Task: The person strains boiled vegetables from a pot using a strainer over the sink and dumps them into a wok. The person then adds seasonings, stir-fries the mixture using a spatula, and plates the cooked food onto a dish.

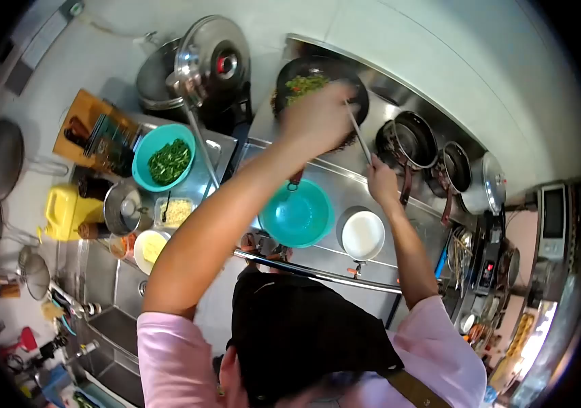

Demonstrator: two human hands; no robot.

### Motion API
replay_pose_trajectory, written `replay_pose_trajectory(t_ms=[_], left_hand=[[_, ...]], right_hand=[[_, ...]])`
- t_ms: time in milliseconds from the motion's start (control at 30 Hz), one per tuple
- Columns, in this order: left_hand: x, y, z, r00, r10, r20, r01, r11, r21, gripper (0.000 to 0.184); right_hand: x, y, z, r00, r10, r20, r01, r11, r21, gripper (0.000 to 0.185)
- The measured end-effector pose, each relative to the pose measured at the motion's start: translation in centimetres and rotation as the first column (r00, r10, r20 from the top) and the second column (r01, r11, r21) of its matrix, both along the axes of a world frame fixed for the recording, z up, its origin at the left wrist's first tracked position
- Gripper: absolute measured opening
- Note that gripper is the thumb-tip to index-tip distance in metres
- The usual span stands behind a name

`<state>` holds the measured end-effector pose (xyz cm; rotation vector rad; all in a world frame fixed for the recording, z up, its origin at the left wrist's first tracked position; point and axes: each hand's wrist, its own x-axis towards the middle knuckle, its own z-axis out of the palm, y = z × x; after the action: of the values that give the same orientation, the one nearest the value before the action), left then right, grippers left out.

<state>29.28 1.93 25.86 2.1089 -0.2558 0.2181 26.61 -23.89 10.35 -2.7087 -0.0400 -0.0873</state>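
A dark wok (360, 88) on the stove holds chopped green food with bits of red (306, 84). Over the wok is my left hand (321, 117), smeared by motion, so its fingers cannot be made out. My right hand (382, 182) is closed around a long metal-handled cooking utensil (359, 129) that slants up into the wok. The utensil's head is hidden behind my left hand. Just in front of the wok are a turquoise bowl (297, 214), with little visible inside, and a white bowl (363, 235) with a pale inside.
Dark pots (409, 139) stand right of the wok. On the left are a large lidded pot (212, 61), a turquoise bowl of chopped greens (164, 160), a container of pale chopped bits (176, 212), a yellow jug (66, 212) and a sink (103, 279).
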Motion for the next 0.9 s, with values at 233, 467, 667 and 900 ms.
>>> replay_pose_trajectory(t_ms=[233, 467, 667, 900], left_hand=[[-16.7, 7.4, -33.6, 0.832, 0.370, -0.413, -0.336, 0.929, 0.156, 0.055], [-18.9, -1.9, -39.0, 0.642, -0.004, -0.767, -0.386, 0.862, -0.328, 0.052], [-15.7, 2.3, -32.0, 0.762, 0.037, -0.646, -0.287, 0.915, -0.285, 0.073], [-10.5, 34.2, 15.3, 0.227, 0.683, 0.695, -0.745, 0.581, -0.328, 0.019]], right_hand=[[3.4, -1.1, 0.5, 0.947, 0.121, -0.297, -0.195, 0.953, -0.232, 0.035], [0.7, -1.6, 1.0, 0.969, 0.104, -0.223, -0.173, 0.931, -0.320, 0.022], [1.5, -2.7, -3.9, 0.995, 0.101, -0.013, -0.102, 0.980, -0.173, 0.029], [-0.2, -0.5, -2.6, 0.986, 0.070, -0.151, -0.098, 0.978, -0.184, 0.026]])
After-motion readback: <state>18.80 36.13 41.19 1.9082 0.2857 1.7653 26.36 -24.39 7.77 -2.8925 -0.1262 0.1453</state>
